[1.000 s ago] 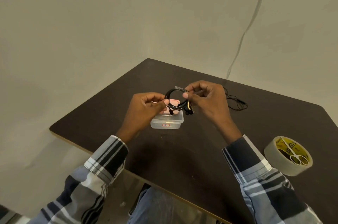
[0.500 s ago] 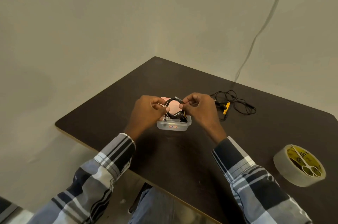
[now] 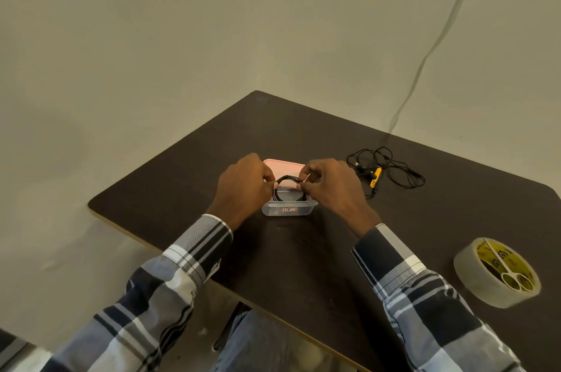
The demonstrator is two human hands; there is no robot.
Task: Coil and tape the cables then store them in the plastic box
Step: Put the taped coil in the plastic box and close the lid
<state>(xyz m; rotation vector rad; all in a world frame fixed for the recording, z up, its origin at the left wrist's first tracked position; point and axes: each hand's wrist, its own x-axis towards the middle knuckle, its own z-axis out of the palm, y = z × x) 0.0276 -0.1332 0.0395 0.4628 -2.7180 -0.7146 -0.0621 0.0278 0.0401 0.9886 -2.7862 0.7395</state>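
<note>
As both hands pinch the coiled black cable (image 3: pixel 287 182), left hand (image 3: pixel 244 186) & right hand (image 3: pixel 329 186), we're storing it in the small clear plastic box (image 3: pixel 288 209). Next, we reckon: let go, then the loose black cable w/ yellow clip (image 3: pixel 385 170) right of the box.

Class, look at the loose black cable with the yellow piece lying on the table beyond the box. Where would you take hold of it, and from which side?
Probably best at the yellow piece, the only stiff, bulky part of the loose cable; its thin loops sprawl flat and tangled. Come from above with the right hand, which is nearest, pinching across its narrow sides.
</note>
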